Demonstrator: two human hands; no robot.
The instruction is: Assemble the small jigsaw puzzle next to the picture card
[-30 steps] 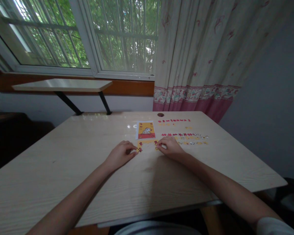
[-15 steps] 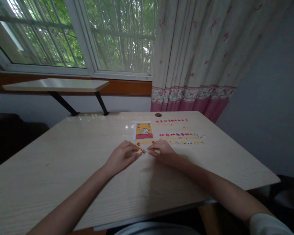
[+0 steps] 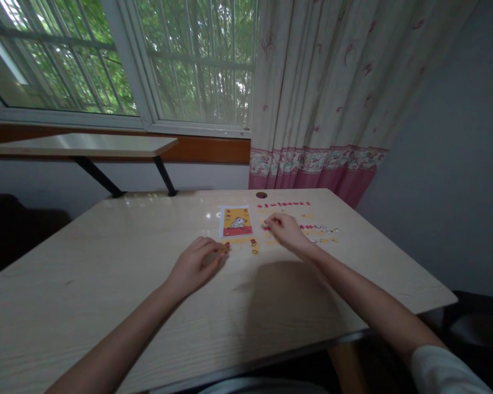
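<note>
My left hand (image 3: 197, 265) rests on the table with thumb and fingertips closed around a small yellow puzzle piece (image 3: 222, 248), at the left end of a joined strip of yellow puzzle pieces (image 3: 240, 241). Two pieces with dark red and outlined marks (image 3: 253, 245) form the strip's right end. My right hand (image 3: 286, 231) is over the rows of loose pieces, fingertips pinched on a small reddish puzzle piece (image 3: 267, 226), partly hidden by the fingers. Just behind the strip lies a reference picture (image 3: 237, 221) of a white animal on yellow and red.
Red pieces (image 3: 285, 204) line up at the back right. Yellow and white pieces (image 3: 326, 239) lie in rows beyond my right hand. A round cable hole (image 3: 262, 195) is at the table's rear edge. A raised shelf (image 3: 86, 143) stands at the back left, and a curtain (image 3: 312, 109) hangs behind.
My right hand has moved from beside the left hand, away and to the right, over the loose rows. The small red piece between the hands is gone from that spot. My view shifted slightly.
</note>
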